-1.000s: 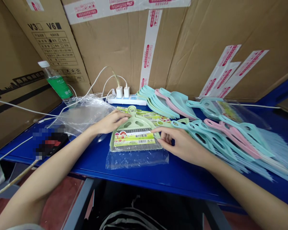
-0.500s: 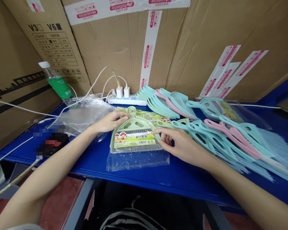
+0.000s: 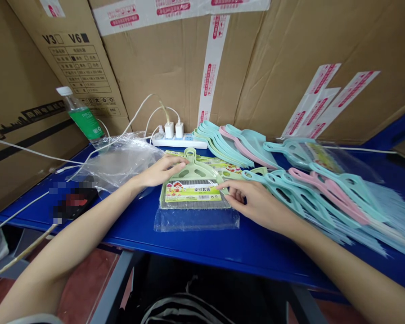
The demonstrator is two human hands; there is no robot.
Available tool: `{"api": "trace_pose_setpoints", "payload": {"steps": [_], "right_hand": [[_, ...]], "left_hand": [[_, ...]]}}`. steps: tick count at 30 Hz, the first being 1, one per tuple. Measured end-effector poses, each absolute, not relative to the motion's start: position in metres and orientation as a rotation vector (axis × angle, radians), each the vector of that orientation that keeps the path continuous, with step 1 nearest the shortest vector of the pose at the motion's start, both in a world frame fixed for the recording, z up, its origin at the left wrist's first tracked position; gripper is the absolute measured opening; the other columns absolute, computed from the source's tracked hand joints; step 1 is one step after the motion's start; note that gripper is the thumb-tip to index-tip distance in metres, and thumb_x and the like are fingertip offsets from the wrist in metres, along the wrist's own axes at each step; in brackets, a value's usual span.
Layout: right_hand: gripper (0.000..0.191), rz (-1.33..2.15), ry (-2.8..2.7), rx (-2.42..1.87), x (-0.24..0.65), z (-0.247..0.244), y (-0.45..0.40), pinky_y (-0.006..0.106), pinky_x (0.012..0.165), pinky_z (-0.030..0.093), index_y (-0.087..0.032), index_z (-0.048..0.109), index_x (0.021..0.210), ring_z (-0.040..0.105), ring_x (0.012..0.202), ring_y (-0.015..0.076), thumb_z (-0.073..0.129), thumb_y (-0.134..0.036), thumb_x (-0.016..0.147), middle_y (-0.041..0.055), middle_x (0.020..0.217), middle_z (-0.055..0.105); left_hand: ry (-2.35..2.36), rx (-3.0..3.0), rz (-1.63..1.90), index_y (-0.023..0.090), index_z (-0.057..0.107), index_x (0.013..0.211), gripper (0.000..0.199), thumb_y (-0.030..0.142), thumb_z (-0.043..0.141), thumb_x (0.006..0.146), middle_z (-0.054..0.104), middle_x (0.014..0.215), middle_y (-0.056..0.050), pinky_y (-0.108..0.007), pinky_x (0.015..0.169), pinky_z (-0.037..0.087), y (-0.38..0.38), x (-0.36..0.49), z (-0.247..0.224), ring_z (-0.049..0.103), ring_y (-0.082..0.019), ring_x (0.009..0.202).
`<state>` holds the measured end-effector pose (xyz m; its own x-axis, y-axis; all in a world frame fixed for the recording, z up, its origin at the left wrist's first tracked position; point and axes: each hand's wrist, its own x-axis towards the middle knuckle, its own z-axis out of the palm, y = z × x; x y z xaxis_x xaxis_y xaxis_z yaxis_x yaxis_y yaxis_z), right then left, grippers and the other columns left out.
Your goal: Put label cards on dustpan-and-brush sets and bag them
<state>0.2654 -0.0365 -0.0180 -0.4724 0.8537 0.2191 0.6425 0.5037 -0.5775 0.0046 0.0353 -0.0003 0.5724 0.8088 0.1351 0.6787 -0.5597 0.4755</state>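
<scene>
A green dustpan point(image 3: 207, 170) with a grey-bristled brush point(image 3: 195, 205) lies in a clear plastic bag point(image 3: 197, 221) on the blue table. A printed card point(image 3: 193, 191) with mushrooms covers the bristles. My left hand point(image 3: 162, 170) touches the upper left of the dustpan near its handle, thumb and fingers closed on it. At the right edge, my right hand point(image 3: 245, 194) pinches the bag and dustpan edge beside the card, its other fingers curled. More printed cards point(image 3: 175, 154) lie behind the dustpan, partly hidden.
Blue, green and pink dustpans point(image 3: 248, 141) are stacked at the back, with brushes point(image 3: 327, 189) spread at the right. Clear bags point(image 3: 121, 157), a bottle point(image 3: 86, 121), a power strip point(image 3: 185, 141), cables and a phone point(image 3: 76, 202) occupy the left and back. Cardboard boxes point(image 3: 175, 63) stand behind.
The bagged dustpan has moved slightly away from me and to the right. My left hand has shifted right with it; my right hand has barely moved.
</scene>
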Motion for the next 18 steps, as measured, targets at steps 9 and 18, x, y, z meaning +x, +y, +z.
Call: {"api": "trace_pose_setpoints", "payload": {"steps": [9, 18], "right_hand": [[0.028, 0.375, -2.289, -1.242, 0.273, -0.018, -0.034, 0.027, 0.051, 0.04, -0.02, 0.068, 0.107, 0.05, 0.052, 0.0156, 0.046, -0.024, 0.089, -0.0017, 0.06, 0.056], [0.032, -0.498, -2.368, -1.209, 0.287, -0.028, -0.021, 0.033, 0.064, 0.038, -0.018, 0.074, 0.083, 0.054, 0.073, 0.0231, 0.043, -0.015, 0.091, 0.0072, 0.068, 0.058]], "left_hand": [[1.133, 2.629, 0.442, 0.02, 0.058, 0.126, 0.038, 0.041, 0.045, 0.097, 0.063, 0.126, -0.008, -0.047, 0.105, 0.039, 0.037, 0.002, -0.008, 0.048, -0.025, 0.122], [1.092, 2.968, 0.362, 0.017, 0.062, 0.121, 0.035, 0.036, 0.044, 0.098, 0.06, 0.12, -0.012, -0.045, 0.099, 0.041, 0.022, -0.001, 0.0, 0.047, -0.027, 0.115]]}}
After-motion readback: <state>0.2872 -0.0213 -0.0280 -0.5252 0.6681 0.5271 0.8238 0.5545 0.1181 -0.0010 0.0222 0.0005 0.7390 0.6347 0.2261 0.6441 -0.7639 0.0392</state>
